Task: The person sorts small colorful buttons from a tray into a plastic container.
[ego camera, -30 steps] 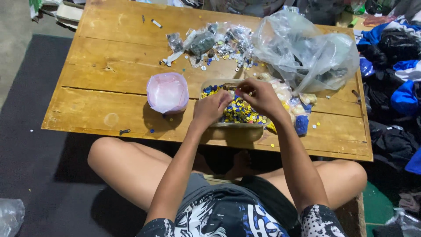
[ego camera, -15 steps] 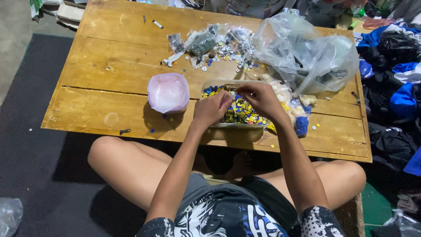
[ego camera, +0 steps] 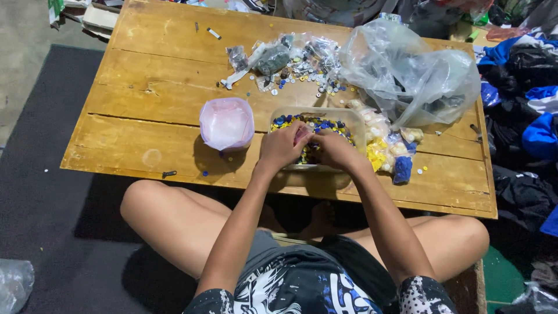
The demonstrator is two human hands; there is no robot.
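A clear plastic tub (ego camera: 354,119) full of small blue, yellow and dark buttons stands on the low wooden table (ego camera: 145,87) in front of me. My left hand (ego camera: 282,146) and my right hand (ego camera: 334,150) are both over the tub, fingers curled and close together. A small pinkish piece shows between them; what each hand grips is hard to tell. A round pink-lined bowl (ego camera: 226,123) stands just left of my left hand.
Small bags of yellow, white and blue pieces (ego camera: 390,152) lie right of the tub. A big clear plastic bag (ego camera: 410,72) sits at the back right. Loose buttons and small packets (ego camera: 290,61) are scattered behind. Clothes (ego camera: 532,104) are piled beyond the table's right edge.
Both hands have come closer together over the tub; my right hand has dropped from the tub's far rim toward my left hand.
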